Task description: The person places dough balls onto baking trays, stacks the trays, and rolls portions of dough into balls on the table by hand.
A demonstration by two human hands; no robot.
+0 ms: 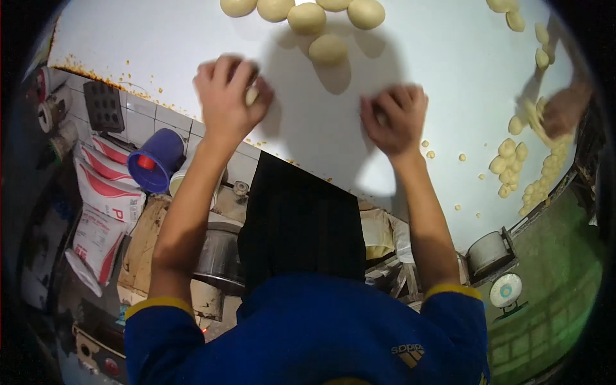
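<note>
My left hand is curled over the white table, with a pale lump of dough showing between its thumb and fingers. To the right, my right hand is held low over the tabletop, its fingers bent inward; they hide whatever may be under them. Both hands are slightly smeared by motion. Beyond and between them lies a smooth, round dough ball. Several more balls sit behind it at the far edge of the view, among them a large dough ball.
At the right, another person's hand works at a strip of dough, beside a cluster of small dough pieces. Crumbs dot the white table. Below its left edge stand a blue bucket and packed sacks; a dial scale sits lower right.
</note>
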